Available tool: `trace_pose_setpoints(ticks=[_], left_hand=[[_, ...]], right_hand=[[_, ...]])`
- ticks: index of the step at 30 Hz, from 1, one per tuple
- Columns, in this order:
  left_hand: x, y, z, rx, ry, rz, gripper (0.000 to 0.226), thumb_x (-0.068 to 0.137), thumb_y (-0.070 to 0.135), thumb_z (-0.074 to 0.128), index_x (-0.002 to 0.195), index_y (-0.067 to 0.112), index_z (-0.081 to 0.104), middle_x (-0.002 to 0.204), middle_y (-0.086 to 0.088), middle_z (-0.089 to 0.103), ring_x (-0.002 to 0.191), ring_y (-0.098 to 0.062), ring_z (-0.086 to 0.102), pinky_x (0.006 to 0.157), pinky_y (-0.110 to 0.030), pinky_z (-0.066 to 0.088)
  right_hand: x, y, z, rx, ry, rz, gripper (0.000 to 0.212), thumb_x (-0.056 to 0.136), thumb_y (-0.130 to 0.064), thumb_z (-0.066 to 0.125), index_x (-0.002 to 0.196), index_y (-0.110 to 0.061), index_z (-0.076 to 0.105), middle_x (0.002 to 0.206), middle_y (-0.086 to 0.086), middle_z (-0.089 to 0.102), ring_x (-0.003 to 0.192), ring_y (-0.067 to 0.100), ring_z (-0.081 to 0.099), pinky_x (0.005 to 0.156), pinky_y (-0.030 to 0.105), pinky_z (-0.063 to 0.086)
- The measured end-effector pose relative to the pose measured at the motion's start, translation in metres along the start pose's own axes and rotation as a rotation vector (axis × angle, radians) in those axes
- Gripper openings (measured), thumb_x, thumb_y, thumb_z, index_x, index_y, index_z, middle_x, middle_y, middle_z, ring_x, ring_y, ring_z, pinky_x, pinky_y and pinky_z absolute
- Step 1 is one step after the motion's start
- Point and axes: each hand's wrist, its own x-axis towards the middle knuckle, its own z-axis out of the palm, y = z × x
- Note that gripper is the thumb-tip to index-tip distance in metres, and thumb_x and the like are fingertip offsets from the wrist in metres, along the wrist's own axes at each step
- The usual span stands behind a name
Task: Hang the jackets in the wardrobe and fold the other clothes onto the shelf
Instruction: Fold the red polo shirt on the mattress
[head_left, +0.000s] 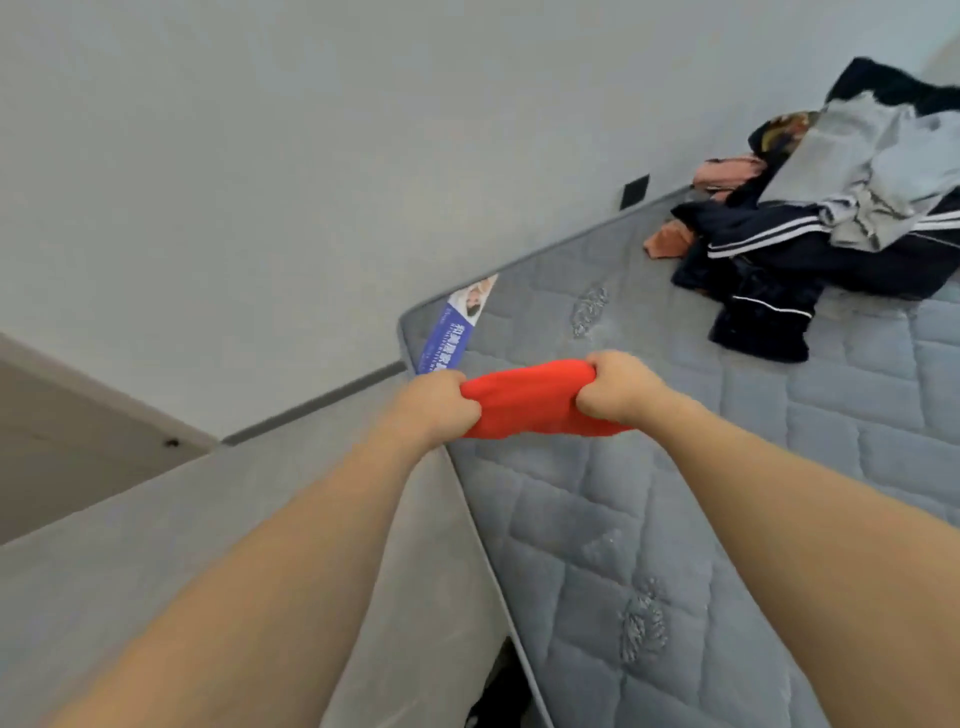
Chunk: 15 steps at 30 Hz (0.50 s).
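Observation:
A folded red garment (530, 400) is held above the near corner of a grey quilted mattress (675, 519). My left hand (434, 408) grips its left end and my right hand (621, 387) grips its right end, fingers curled into the cloth. A heap of clothes (810, 208) lies at the far right of the mattress: a dark navy jacket with white stripes (769, 249), a grey garment (872, 171) on top, and orange-pink pieces (670, 240) at its left edge.
A blue label (457, 327) sits at the mattress corner. A grey upholstered bed frame (208, 545) runs along the mattress's left side. A white wall (311, 156) stands behind, with a dark socket (635, 191). A pale panel (62, 441) shows at left.

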Motion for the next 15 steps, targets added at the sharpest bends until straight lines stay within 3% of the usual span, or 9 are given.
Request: trace_pose_setpoints(ticks=[4, 7, 11, 15], left_hand=[[-0.124, -0.038, -0.084, 0.190, 0.411, -0.066, 0.029, 0.082, 0.028, 0.052, 0.104, 0.017, 0.068, 0.110, -0.013, 0.064, 0.106, -0.037, 0.058, 0.085, -0.038, 0.045], [-0.224, -0.071, -0.137, 0.121, 0.552, -0.185, 0.025, 0.080, 0.025, 0.049, 0.097, 0.018, 0.066, 0.108, -0.011, 0.067, 0.105, -0.036, 0.057, 0.088, -0.038, 0.042], [-0.353, -0.116, -0.200, -0.009, 0.696, -0.331, 0.025, 0.078, 0.027, 0.042, 0.085, 0.017, 0.063, 0.098, -0.009, 0.069, 0.091, -0.033, 0.060, 0.071, -0.033, 0.040], [-0.478, -0.157, -0.240, 0.044, 0.847, -0.512, 0.033, 0.068, 0.033, 0.034, 0.078, 0.016, 0.060, 0.096, -0.014, 0.069, 0.090, -0.037, 0.062, 0.068, -0.034, 0.040]], right_hand=[[-0.076, -0.124, -0.025, 0.151, 0.213, -0.163, 0.011, 0.071, -0.007, 0.054, 0.069, -0.018, 0.050, 0.091, 0.016, 0.067, 0.093, 0.036, 0.062, 0.072, 0.031, 0.043], [-0.143, -0.214, -0.038, 0.228, 0.262, -0.294, 0.005, 0.066, -0.009, 0.051, 0.069, -0.013, 0.051, 0.073, 0.008, 0.062, 0.082, 0.036, 0.060, 0.065, 0.032, 0.040], [-0.227, -0.317, -0.044, 0.374, 0.122, -0.475, 0.023, 0.052, -0.014, 0.042, 0.070, -0.007, 0.053, 0.059, 0.002, 0.051, 0.063, 0.027, 0.050, 0.057, 0.028, 0.036], [-0.310, -0.405, -0.033, 0.413, -0.203, -0.617, 0.016, 0.038, -0.009, 0.043, 0.053, -0.016, 0.043, 0.047, -0.006, 0.035, 0.047, 0.018, 0.031, 0.045, 0.023, 0.021]])
